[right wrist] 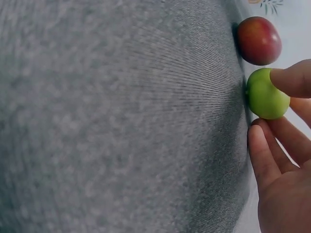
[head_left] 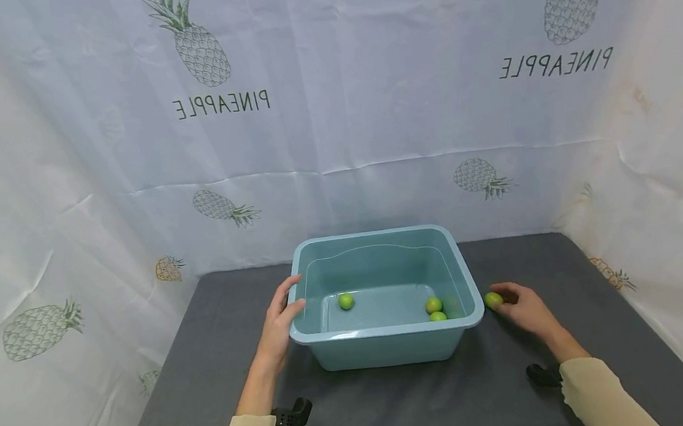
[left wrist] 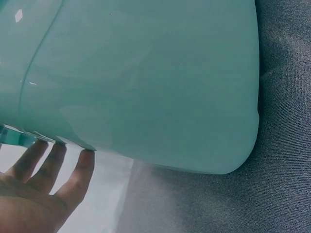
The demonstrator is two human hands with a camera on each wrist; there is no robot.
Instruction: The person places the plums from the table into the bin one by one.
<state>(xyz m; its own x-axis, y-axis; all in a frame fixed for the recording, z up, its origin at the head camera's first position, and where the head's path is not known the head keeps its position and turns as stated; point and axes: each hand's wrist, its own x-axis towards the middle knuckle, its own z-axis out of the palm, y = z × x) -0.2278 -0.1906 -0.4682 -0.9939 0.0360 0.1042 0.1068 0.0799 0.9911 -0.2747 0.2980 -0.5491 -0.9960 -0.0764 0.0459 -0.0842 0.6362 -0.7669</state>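
Note:
My right hand (head_left: 522, 308) is just right of the light blue plastic basin (head_left: 383, 347), low over the dark cloth. A small round green fruit (head_left: 494, 300) sits between its thumb and fingers, and the right wrist view shows the thumb on this green fruit (right wrist: 266, 97) with fingers at its other side. Beside it lies a round red fruit (right wrist: 259, 41). My left hand (head_left: 275, 329) touches the basin's left rim, its fingertips (left wrist: 86, 158) extended against the edge. Inside the basin lie a green fruit (head_left: 346, 301) at left and two more (head_left: 434, 305) near the right front corner.
A dark grey cloth (head_left: 366, 416) covers the table. White curtains printed with pineapples (head_left: 330, 122) hang close behind and along both sides. The basin's raised walls stand between the two hands. Black bands (head_left: 294, 414) are on both wrists.

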